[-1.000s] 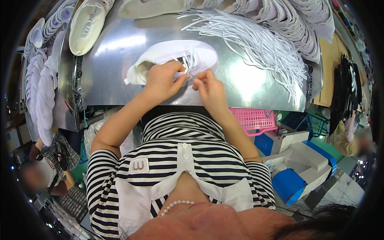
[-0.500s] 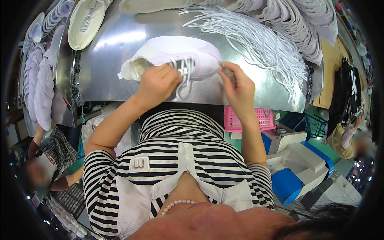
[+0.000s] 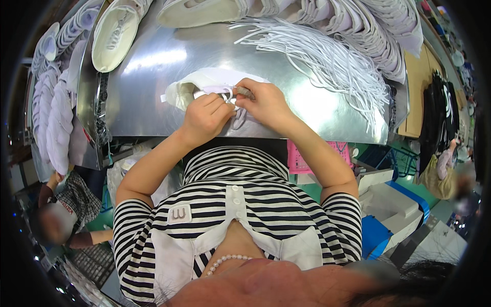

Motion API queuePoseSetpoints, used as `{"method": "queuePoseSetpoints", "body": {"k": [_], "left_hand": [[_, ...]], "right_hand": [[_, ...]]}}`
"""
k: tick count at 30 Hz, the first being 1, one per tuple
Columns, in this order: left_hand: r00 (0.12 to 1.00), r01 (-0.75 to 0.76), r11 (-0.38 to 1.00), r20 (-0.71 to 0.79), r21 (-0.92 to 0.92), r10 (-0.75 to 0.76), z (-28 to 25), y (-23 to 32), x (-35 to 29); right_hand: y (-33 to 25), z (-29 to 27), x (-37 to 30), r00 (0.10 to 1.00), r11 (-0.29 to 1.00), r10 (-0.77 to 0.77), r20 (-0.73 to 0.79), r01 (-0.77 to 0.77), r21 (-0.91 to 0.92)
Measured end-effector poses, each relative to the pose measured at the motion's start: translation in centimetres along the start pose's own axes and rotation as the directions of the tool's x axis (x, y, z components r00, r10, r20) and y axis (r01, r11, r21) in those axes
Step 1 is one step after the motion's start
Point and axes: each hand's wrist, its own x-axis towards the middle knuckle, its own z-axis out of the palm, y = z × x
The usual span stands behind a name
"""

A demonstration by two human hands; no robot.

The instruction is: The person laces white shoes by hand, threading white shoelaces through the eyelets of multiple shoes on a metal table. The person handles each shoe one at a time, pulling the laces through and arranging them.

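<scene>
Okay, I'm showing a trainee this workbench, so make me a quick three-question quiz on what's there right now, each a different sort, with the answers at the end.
1. Multiple choice: what colour is the basket past the near edge of the table, on the person's right?
A) blue
B) pink
C) yellow

2. True or false: the left hand and the right hand are both at the same white shoe.

3. Fill in left or right: the pile of loose laces lies mostly to the ____ of that shoe.

Key: 1. B; 2. true; 3. right.
</scene>
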Motion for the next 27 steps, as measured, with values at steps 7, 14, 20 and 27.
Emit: {"method": "queuePoseSetpoints", "body": {"k": [7,14,20,27], "left_hand": [[0.996,0.026,0.997,0.084,-0.074,-0.02,-0.9,0.3,0.3],[0.993,0.092,0.995,0.082,-0.027,-0.09,-1.6,1.1,1.4],[0.712,0.659,0.752,0.292,0.035,-0.638,-5.4,2.8,0.9],[0.558,0.78,0.341,0.335,-0.526,-0.759,-1.6,-0.9,-0.4]], "right_hand": [[-2.3,-12.8,2.5,0.658,0.808,-0.144,-0.74,0.51,0.296],[0.8,-5.1,-0.7,0.92,0.815,-0.077,-0.385,0.281,0.506],[1.7,1.5,-2.3,0.972,0.788,0.214,-0.094,-0.115,0.604],[-3.4,-3.0,-3.5,0.704,0.667,-0.509,0.496,-0.042,0.743]]}}
